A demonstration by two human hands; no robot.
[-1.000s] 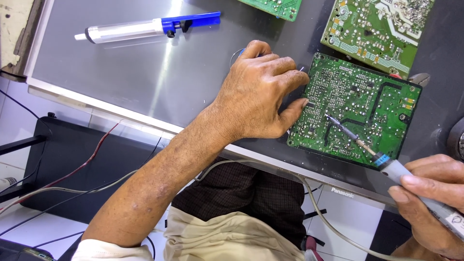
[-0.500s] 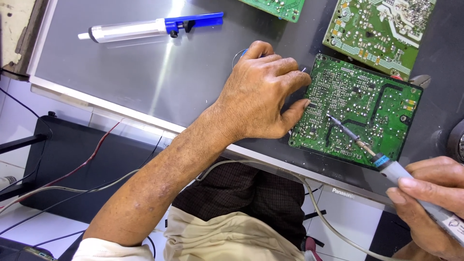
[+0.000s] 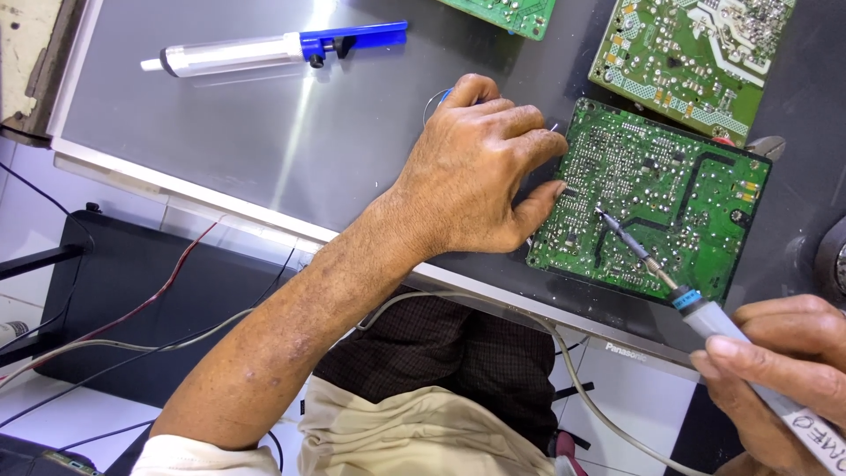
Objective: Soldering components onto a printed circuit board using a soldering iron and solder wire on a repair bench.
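A flat green rectangular circuit board, solder side up and speckled with small silvery joints and dark traces, lies on the dark matte panel of a worktop, near its front edge. The thin metal tip of a grey-handled soldering iron with a blue collar touches the board near its middle. The right hand is wrapped around the iron's handle, fingers closed on it. The left hand rests palm down at the board's left edge, fingers curled and the thumb tip pressing the rim; a thin silvery loop of wire shows behind the fingers, though I cannot tell whether it is pinched. Beyond, a second green circuit board lies near the far edge. To the left lies a long cylindrical desoldering pump, silver barrel with blue plastic plunger end. Red and grey cables trail below the worktop.
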